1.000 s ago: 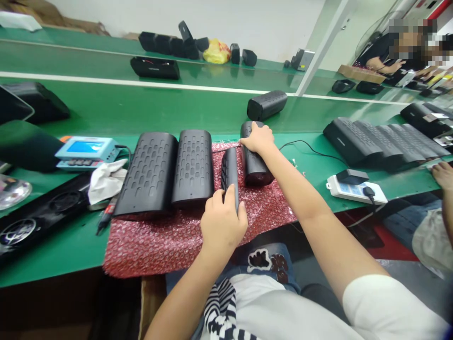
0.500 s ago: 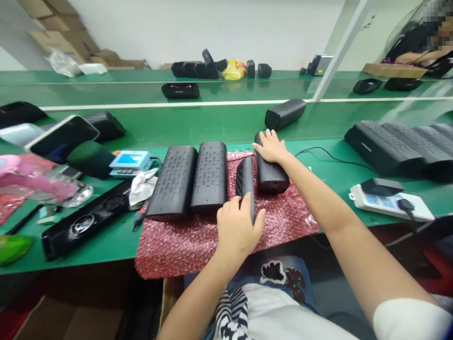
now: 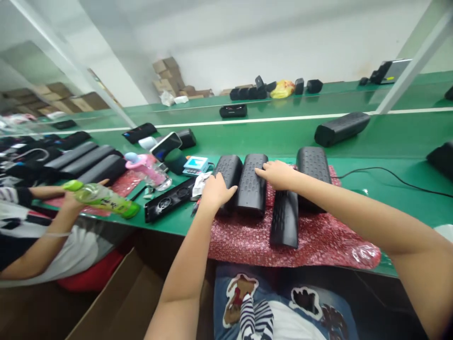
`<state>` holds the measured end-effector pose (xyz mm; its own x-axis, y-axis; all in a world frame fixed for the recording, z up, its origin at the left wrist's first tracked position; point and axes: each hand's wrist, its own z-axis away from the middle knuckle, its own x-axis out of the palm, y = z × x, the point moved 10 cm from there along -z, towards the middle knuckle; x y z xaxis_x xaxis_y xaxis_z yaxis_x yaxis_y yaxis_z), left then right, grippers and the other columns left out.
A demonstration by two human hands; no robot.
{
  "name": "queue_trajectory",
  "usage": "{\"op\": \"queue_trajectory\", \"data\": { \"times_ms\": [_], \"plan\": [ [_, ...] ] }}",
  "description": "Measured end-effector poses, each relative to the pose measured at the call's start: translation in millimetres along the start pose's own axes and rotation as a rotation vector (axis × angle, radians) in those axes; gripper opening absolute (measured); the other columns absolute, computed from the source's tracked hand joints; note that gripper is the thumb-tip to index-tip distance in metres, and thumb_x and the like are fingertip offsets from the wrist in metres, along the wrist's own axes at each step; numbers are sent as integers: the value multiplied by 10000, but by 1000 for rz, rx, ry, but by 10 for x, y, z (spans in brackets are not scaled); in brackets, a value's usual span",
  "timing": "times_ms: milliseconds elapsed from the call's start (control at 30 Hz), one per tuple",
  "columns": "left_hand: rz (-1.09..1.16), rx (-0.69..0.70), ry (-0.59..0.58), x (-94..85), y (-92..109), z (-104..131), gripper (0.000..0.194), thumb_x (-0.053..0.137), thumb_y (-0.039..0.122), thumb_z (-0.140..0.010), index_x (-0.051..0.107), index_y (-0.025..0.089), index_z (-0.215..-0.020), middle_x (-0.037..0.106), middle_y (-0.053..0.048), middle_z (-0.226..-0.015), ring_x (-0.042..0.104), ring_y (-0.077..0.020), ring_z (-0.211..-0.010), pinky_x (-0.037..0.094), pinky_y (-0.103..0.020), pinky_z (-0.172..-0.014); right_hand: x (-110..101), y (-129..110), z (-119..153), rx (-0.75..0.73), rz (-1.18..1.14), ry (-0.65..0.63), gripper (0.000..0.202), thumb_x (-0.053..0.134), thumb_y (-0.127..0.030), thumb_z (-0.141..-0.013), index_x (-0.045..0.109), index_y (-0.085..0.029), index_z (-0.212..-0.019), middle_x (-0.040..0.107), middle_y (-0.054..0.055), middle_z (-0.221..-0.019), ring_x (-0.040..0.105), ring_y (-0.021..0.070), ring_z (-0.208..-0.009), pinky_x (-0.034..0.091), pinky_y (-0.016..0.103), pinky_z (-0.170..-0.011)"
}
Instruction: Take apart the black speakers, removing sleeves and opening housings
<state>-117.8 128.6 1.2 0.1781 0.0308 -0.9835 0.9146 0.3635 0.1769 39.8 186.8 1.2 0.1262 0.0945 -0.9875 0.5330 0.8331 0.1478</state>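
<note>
A row of black speakers with a brick-like textured surface lies on red bubble wrap. My left hand lies over the near left part of the leftmost speaker, thumb and fingers spread apart. My right hand reaches across from the right. Its outstretched fingertips touch the upper right of the second speaker. Below my right hand a narrower black textured piece lies on the wrap, its far end hidden by the hand. Beyond my right forearm rests another speaker, partly covered by the arm.
At left are a black panel with round drivers, a blue tester and a pink bottle. A co-worker's hand is by a green bottle. Another speaker lies behind; a cable runs right.
My left hand has let go of the narrow piece, which now lies textured side up, and moved to the leftmost speaker. My right hand has left the right speaker for the second. The view swung left.
</note>
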Motion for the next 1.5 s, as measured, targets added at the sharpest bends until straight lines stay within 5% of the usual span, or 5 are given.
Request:
{"op": "queue_trajectory", "data": {
  "times_ms": [133, 400, 800, 1000, 1500],
  "plan": [
    [64, -45, -90, -17, -247, -98, 784, 724, 491, -695, 461, 23, -1267, 565, -319, -1291, 560, -436, -1197, 447, -480, -976, -32, -155, -107, -106, 92, 48, 577, 533, -72, -834, 492, -34, -1408, 640, 260, -1184, 592, 357, -1160, 443, 434, -939],
    [356, -99, -189, 122, -823, -341, 704, 645, 464, -733, 389, 119, -1290, 584, -208, -1308, 649, -295, -1065, 522, -335, -835, -25, -81, -395, -276, -170, 51, 823, 799, -218, -726, 455, -208, -1474, 356, 167, -1554, 355, 285, -1446, 356, 406, -1147],
    [465, -179, -206, 237, -877, -423, 657, 676, 491, -664, 366, 176, -1150, 592, -195, -1217, 666, -284, -935, 538, -322, -656, -147, -140, -584, -283, -252, 74, 686, 836, -203, -691, 617, -206, -1342, 478, 176, -1476, 457, 342, -1357, 390, 461, -1104],
    [402, -184, -192, 159, -827, -406, 656, 703, 495, -635, 378, 176, -1106, 601, -204, -1174, 643, -339, -989, 521, -352, -681, -114, -201, -587, -325, -335, 18, 620, 807, -145, -654, 615, -217, -1239, 413, 143, -1526, 333, 363, -1433, 342, 623, -1059],
    [360, -188, -188, 171, -938, -517, 688, 695, 552, -651, 404, 206, -1171, 565, -154, -1279, 603, -346, -1087, 497, -421, -854, -162, -359, -628, -510, -218, 44, 629, 723, -218, -721, 601, -284, -1335, 585, 114, -1321, 449, 350, -1226, 324, 501, -956]
  ]
}}
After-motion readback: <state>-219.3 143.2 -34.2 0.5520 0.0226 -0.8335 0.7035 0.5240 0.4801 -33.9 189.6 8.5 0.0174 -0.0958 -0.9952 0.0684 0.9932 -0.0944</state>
